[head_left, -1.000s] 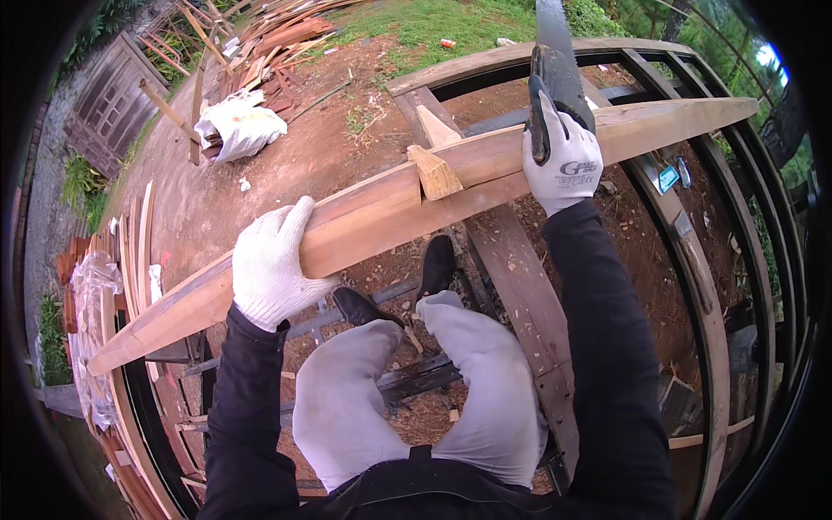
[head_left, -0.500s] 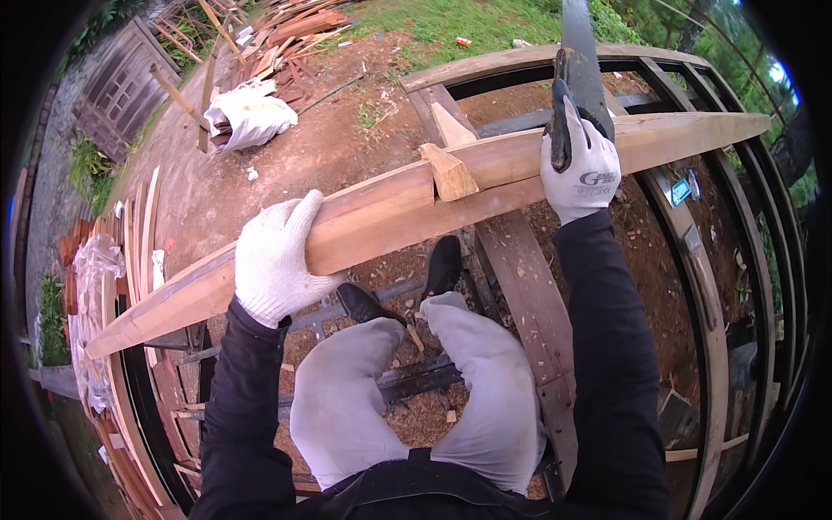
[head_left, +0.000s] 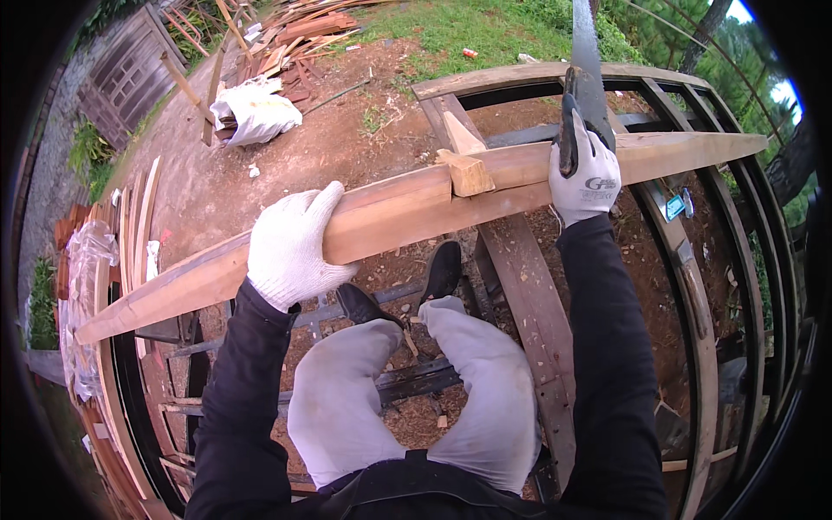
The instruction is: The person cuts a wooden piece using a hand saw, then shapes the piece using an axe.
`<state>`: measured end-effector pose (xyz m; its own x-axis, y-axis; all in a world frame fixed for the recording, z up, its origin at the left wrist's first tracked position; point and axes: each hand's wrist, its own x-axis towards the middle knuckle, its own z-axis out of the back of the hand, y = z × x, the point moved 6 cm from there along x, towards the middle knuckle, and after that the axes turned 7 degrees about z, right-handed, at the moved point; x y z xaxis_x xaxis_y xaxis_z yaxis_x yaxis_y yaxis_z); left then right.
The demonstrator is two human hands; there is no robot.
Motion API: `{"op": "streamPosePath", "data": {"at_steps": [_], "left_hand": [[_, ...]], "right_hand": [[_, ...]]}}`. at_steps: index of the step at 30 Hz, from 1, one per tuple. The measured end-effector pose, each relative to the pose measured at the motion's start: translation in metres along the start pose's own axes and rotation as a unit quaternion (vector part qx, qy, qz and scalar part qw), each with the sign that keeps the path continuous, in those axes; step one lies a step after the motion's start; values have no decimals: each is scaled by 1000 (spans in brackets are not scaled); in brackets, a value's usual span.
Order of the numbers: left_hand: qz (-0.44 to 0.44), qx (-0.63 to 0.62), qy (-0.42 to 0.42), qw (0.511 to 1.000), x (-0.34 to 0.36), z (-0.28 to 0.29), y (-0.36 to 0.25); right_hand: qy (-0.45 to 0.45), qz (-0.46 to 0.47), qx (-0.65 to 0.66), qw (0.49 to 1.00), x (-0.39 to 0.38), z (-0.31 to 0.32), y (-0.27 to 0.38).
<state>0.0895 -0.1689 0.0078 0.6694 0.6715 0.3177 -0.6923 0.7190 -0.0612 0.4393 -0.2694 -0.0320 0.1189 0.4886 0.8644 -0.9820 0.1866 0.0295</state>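
A long squared wooden beam (head_left: 390,215) lies crosswise in front of me, a stepped notch cut into its far side near the middle. Around its left part my left hand (head_left: 295,247), in a white knit glove, is closed. In my right hand (head_left: 587,178), gloved in white with dark fingertips, is the dark handle of a handsaw (head_left: 586,52); its blade points away from me. That hand rests against the beam's right part. A small wood block (head_left: 468,175) sits at the notch, and a pale pointed wood piece (head_left: 462,136) is just beyond it.
A dark slatted frame (head_left: 693,286) spreads to the right. One wide plank (head_left: 530,303) runs toward me beside my legs. Stacked boards and plastic sheeting (head_left: 87,269) lie at left. Farther off are a white sack (head_left: 256,111), a lumber pile (head_left: 303,35) and a wooden door (head_left: 130,74).
The beam has turned slightly, its left end moving farther away and its right end nearer. My left hand has moved a little right with it. Both hands keep their grips.
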Motion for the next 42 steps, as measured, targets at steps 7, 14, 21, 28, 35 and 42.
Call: {"op": "streamPosePath", "data": {"at_steps": [7, 14, 21, 28, 35, 42], "left_hand": [[13, -11, 47, 999, 14, 5, 3], [44, -27, 122, 991, 32, 4, 22], [67, -45, 174, 981, 42, -4, 50], [85, -23, 179, 980, 40, -9, 49], [129, 25, 106, 986, 19, 3, 43], [119, 5, 110, 987, 27, 2, 39]], "right_hand": [[46, -31, 37, 998, 13, -6, -18], [5, -32, 253, 967, -14, 113, 67], [132, 142, 147, 970, -67, 200, 169], [237, 159, 89, 954, -86, 223, 189], [257, 166, 55, 951, -91, 243, 200], [292, 171, 17, 941, -58, 147, 178]]}}
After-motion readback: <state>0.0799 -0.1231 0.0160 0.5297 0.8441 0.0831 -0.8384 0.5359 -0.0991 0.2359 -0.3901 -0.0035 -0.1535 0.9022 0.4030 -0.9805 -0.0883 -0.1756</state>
